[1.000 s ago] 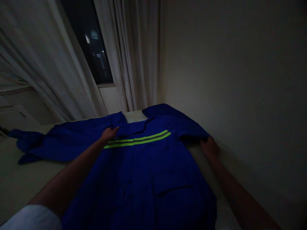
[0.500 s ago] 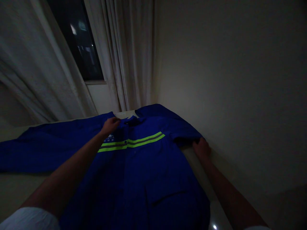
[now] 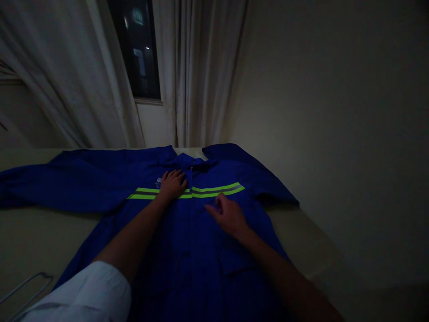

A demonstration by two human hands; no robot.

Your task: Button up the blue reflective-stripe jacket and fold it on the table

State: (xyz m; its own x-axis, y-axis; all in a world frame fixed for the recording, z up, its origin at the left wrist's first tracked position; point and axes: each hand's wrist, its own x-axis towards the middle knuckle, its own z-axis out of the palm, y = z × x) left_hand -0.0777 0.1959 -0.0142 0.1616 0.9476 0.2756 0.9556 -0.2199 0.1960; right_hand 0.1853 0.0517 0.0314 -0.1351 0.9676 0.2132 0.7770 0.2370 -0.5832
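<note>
A blue work jacket [image 3: 201, 237] lies spread front up, its collar toward the window and its sleeves out to both sides. Bright yellow-green and grey reflective tape [image 3: 219, 191] crosses its chest, and a small white logo shows at the left. My left hand [image 3: 172, 184] rests flat on the chest beside the front placket, fingers spread. Over the right chest, just below the tape, my right hand [image 3: 229, 213] has thumb and index finger apart, the other fingers curled, with nothing visible between them.
Under the jacket is a pale tabletop [image 3: 43, 241]. A thin wire object [image 3: 36, 279], perhaps a hanger, lies at the lower left. Light curtains [image 3: 197, 76] hang behind, around a dark window [image 3: 139, 53]. A plain wall [image 3: 328, 112] rises on the right.
My right hand has let go of the right sleeve end and moved left over the chest. My left hand has gone from the collar down onto the chest. The view has shifted left.
</note>
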